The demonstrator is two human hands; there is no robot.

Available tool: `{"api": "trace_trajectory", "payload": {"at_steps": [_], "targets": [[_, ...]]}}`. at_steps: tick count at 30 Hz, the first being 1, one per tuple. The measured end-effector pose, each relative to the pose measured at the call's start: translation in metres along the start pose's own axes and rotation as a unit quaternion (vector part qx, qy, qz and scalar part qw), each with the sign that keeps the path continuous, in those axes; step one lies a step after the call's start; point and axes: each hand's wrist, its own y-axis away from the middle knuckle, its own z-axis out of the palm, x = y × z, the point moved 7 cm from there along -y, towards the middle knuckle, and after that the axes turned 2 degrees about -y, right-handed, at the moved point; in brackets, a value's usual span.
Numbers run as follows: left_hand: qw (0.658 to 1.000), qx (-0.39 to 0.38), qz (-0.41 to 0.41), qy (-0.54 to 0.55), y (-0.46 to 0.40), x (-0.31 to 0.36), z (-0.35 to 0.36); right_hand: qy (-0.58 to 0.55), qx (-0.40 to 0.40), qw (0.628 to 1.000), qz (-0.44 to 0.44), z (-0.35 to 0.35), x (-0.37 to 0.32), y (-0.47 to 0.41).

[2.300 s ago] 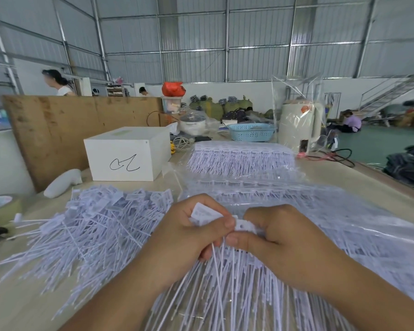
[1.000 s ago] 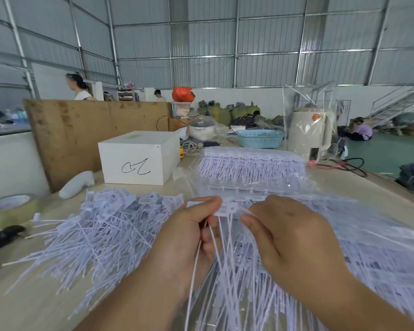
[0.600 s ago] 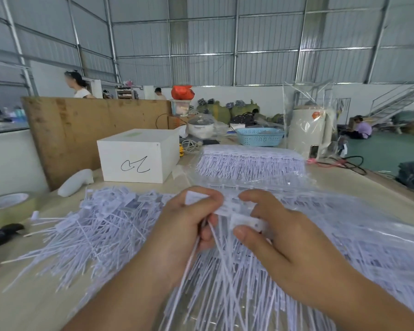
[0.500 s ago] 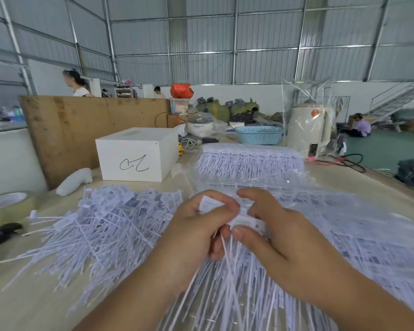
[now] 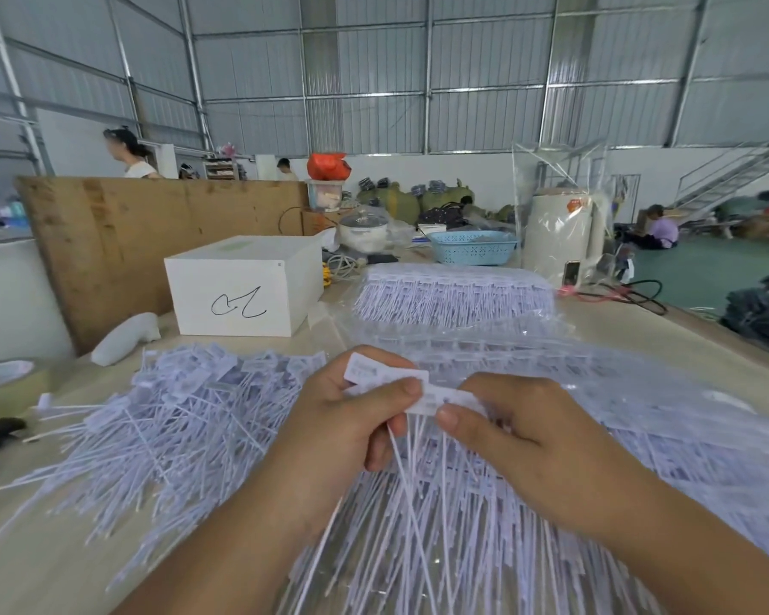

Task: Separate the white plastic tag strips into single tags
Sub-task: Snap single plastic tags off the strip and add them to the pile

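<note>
Both hands on one tag strip
Left hand (image 5: 351, 419) and right hand (image 5: 520, 432) pinch the tag strip (image 5: 422, 395) above the loose tags (image 5: 183, 419)

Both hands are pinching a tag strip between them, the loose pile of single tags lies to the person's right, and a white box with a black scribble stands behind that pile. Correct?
Not quite. In the head view the loose pile of single tags lies to the person's left, not right. The rest holds: the left hand and right hand pinch the tag strip between them, and the white box stands behind the pile.
</note>
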Motion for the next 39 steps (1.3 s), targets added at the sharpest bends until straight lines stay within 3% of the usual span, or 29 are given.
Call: {"api": "trace_trajectory", "payload": {"at_steps": [6,10,15,20,22,26,32,39], "targets": [[0.997,-0.031,-0.005,-0.077,0.000,-0.005,0.002,-0.053,-0.039,0.998,0.007,0.003,0.002,0.002],[0.997,-0.025,-0.001,-0.070,0.000,-0.004,0.002,-0.010,-0.023,1.000,0.010,0.006,-0.001,0.002],[0.999,0.037,0.028,0.009,0.002,0.003,0.008,-0.011,0.092,0.996,0.019,0.004,-0.012,0.001],[0.983,0.092,-0.056,0.147,0.004,-0.016,0.005,-0.191,0.275,0.938,0.092,-0.032,0.002,0.006],[0.985,0.087,-0.058,0.140,0.004,-0.017,0.003,-0.218,0.228,0.944,0.100,-0.035,0.007,0.009],[0.995,0.046,-0.034,0.079,0.006,-0.013,0.013,-0.128,0.003,0.991,0.048,0.007,-0.006,0.008],[0.998,0.063,-0.008,-0.007,0.005,-0.005,0.002,0.044,-0.065,0.997,0.012,0.020,-0.009,0.005],[0.997,0.068,0.019,-0.027,0.007,-0.004,0.008,0.120,-0.051,0.991,0.015,0.024,-0.015,0.005]]}}
